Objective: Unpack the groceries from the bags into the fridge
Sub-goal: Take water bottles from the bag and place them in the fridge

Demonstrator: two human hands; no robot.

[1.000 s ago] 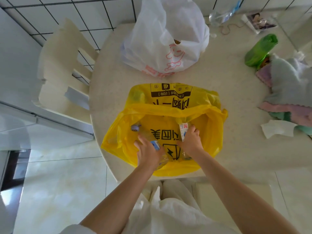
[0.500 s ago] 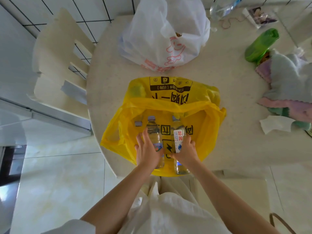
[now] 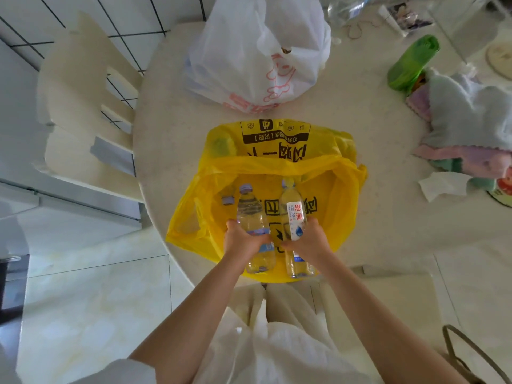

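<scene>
An open yellow plastic bag point(image 3: 338, 189) lies at the near edge of the round table point(image 3: 171, 151). My left hand point(image 3: 242, 241) grips a clear water bottle point(image 3: 250, 214) with a pale purple cap, lifted over the bag's mouth. My right hand point(image 3: 309, 242) grips a second clear water bottle point(image 3: 293, 212) with a white label and red characters, side by side with the first. A third bottle cap point(image 3: 228, 200) shows inside the bag, to the left. A white plastic bag point(image 3: 257, 51) with red print stands farther back on the table.
A cream chair point(image 3: 83, 106) stands at the table's left. A green bottle point(image 3: 412, 62), folded cloths point(image 3: 471, 126) and a paper napkin point(image 3: 443, 185) lie on the right side. A fridge edge point(image 3: 55, 200) runs along the left. A bag handle point(image 3: 471, 353) shows at bottom right.
Both hands closed on bottles inside the yellow bag and raised them up and toward me; the bottles now stand out of the bag's mouth.
</scene>
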